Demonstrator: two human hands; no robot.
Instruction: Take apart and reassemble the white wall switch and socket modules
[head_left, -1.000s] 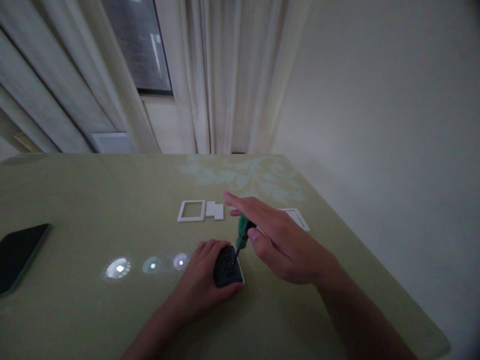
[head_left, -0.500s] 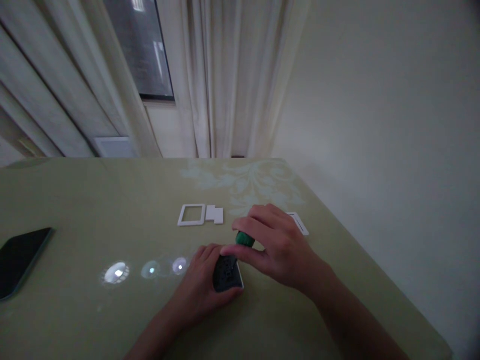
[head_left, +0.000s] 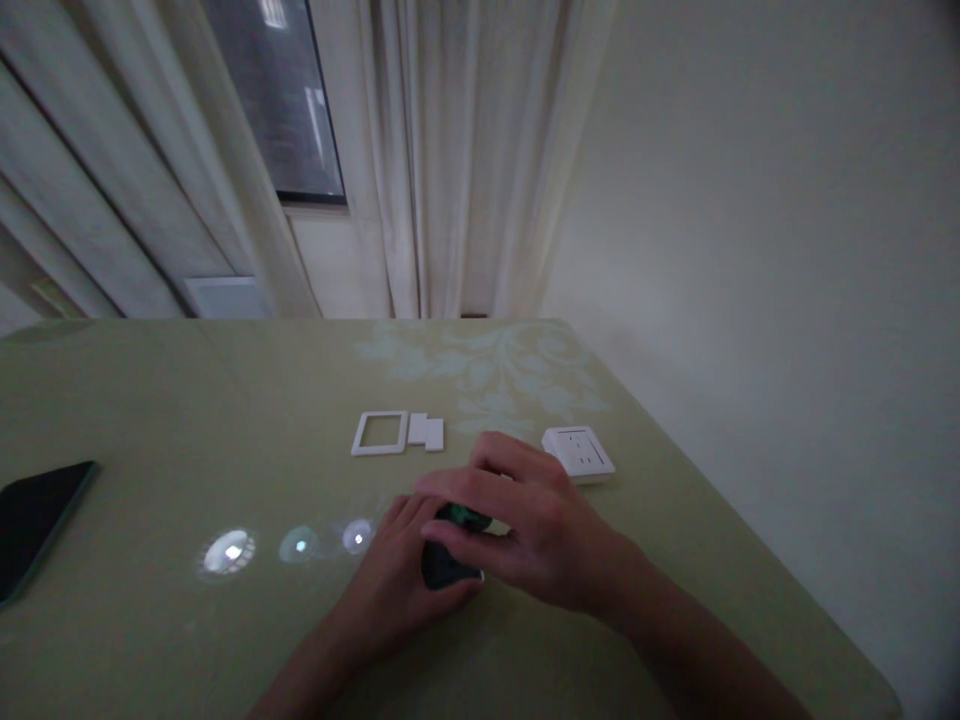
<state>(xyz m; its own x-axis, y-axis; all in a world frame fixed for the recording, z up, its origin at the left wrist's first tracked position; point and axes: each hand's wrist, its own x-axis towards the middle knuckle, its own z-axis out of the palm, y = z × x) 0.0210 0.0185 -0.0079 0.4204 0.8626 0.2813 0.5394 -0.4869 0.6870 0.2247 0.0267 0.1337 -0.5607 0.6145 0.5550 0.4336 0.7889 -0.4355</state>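
Note:
My left hand (head_left: 394, 575) grips a small dark switch module (head_left: 442, 567) with a white edge, resting it on the green table (head_left: 150, 480). My right hand (head_left: 525, 525) is curled over a green-handled screwdriver (head_left: 466, 517), whose handle shows only as a sliver between the fingers, right above the module. The screwdriver's tip is hidden by my fingers.
A white square frame (head_left: 379, 434) and two small white plates (head_left: 425, 432) lie beyond my hands. A white wall socket (head_left: 577, 452) sits to the right near the table edge. A dark phone (head_left: 34, 520) lies at the far left. Curtains and a window stand behind.
My right hand closed from spread fingers onto the green screwdriver and lowered over the module, hiding most of the handle. The white socket came into view. My left hand stayed put.

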